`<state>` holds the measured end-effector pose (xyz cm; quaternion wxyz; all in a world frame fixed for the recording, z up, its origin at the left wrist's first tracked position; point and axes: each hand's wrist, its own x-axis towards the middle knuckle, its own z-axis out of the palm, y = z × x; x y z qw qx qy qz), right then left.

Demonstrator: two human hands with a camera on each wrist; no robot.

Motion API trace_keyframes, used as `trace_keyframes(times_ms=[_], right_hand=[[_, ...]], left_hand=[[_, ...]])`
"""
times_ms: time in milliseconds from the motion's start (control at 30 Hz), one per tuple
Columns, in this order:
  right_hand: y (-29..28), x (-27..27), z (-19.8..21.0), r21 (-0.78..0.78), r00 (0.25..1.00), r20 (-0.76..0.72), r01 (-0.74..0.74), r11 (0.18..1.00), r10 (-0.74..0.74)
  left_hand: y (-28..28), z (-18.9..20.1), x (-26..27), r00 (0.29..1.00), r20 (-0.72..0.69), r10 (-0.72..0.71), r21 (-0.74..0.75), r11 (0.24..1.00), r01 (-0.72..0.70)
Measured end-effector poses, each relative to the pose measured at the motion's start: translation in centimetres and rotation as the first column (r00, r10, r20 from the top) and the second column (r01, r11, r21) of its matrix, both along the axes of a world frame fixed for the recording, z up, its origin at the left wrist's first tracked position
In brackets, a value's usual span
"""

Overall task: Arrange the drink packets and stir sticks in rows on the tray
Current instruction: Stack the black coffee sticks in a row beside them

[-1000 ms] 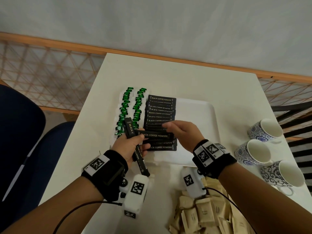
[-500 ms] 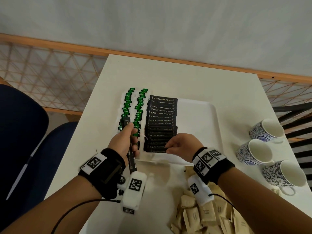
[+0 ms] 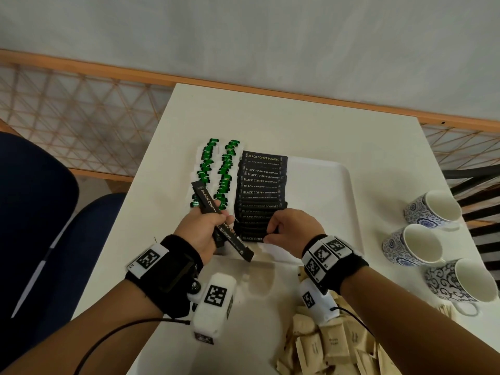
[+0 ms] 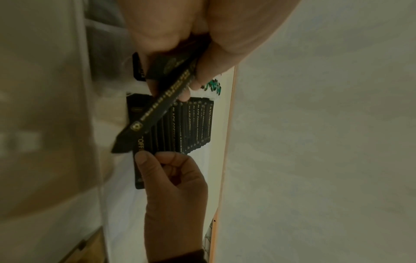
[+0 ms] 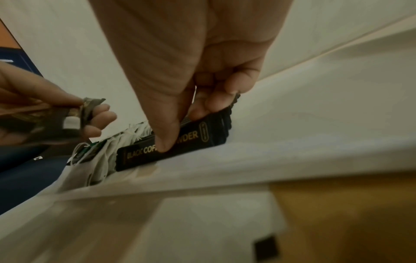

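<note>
A white tray (image 3: pixel 324 185) holds a row of black coffee powder packets (image 3: pixel 261 190), with two rows of green-tagged tea bags (image 3: pixel 216 171) to its left. My left hand (image 3: pixel 216 220) grips a few more black packets (image 3: pixel 207 201) just left of the row's near end; they slant across the row (image 4: pixel 191 124) in the left wrist view. My right hand (image 3: pixel 273 228) pinches the nearest packet (image 5: pixel 202 137) of the row, thumb (image 5: pixel 167 142) on its front face and fingers behind it. No stir sticks show.
Three patterned cups (image 3: pixel 433 209) (image 3: pixel 414 244) (image 3: pixel 465 282) stand along the table's right edge. A heap of beige packets (image 3: pixel 332 345) lies near me, below the tray. A blue chair (image 3: pixel 35 198) is beside the table on the left. The tray's right half is bare.
My right hand carried a black packet from the middle of the row to its near end and stays on it. My left hand shifted slightly and tilted its packets.
</note>
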<state>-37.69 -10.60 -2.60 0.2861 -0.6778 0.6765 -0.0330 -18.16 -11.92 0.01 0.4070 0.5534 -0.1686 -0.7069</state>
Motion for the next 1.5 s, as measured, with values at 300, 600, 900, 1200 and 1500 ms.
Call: trace_keyframes(times_ms=[300,600,900,1200,1500], right_hand=[[0.8,0.3,1.9,-0.093,0.931,0.348,0.146,0.985,-0.105],[1.5,1.0,2.6,0.045,0.903,0.423,0.062,0.997,-0.076],[2.1,0.4,2.6,-0.059,0.903,0.429,0.021,0.998,0.007],[1.6,-1.0,2.5,-0.026,0.966,0.257,0.038,0.999,-0.03],[2.3,-0.4,0.6,0.015,0.998,0.016,-0.067,0.998,0.067]], left_hand=[[1.0,0.0,-0.7,0.996,-0.012,-0.092,-0.053,0.994,0.092],[1.4,-0.1,-1.5,0.998,-0.027,-0.057,0.015,0.998,0.057],[1.4,-0.5,-0.7,0.991,0.072,-0.109,-0.002,0.994,0.109],[1.3,-0.3,-0.3,0.996,0.068,-0.054,0.004,0.999,0.054],[0.5,0.1,0.7,1.0,0.01,-0.005,0.094,0.996,0.004]])
